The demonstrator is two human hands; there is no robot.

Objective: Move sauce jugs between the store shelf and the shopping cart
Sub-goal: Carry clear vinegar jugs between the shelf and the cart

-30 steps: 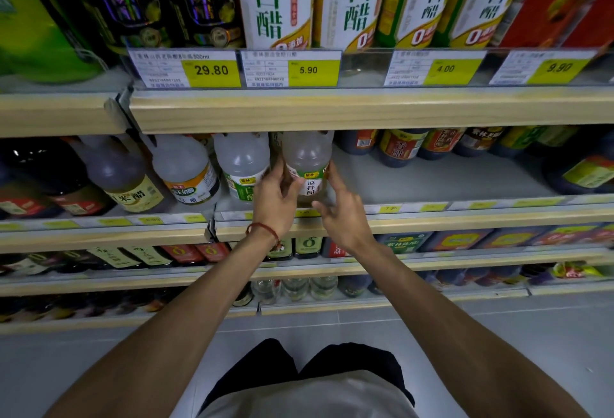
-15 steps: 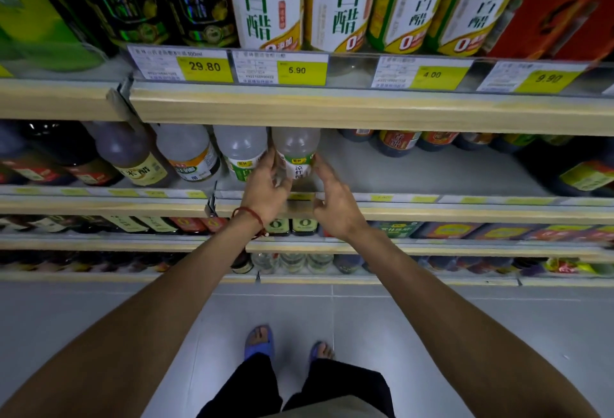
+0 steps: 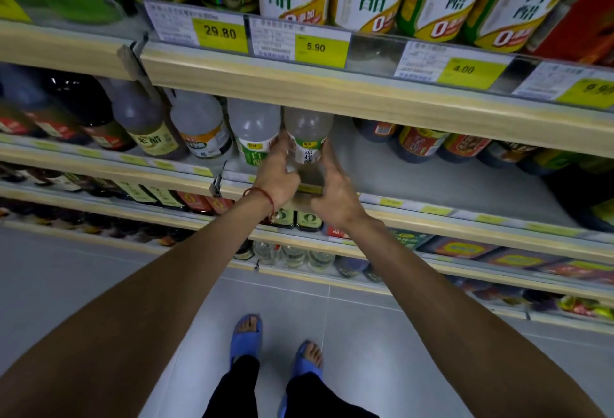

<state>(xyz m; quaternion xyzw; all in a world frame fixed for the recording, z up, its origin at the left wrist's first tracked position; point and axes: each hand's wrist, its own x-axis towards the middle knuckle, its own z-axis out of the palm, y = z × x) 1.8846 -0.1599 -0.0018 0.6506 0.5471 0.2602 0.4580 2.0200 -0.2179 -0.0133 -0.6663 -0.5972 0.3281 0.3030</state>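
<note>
Your left hand curls round the jug at the shelf edge, right hand pressing flat; likely heavy, slick: clasp its label band.

Left hand grips clear jug on shelf; right hand touches its other side.

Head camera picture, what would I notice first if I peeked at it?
The left hand and right hand hold a clear jug between them on a shelf. Bright yellow price tags line the shelf edge above, and blue slippers stand on the floor below.
</note>
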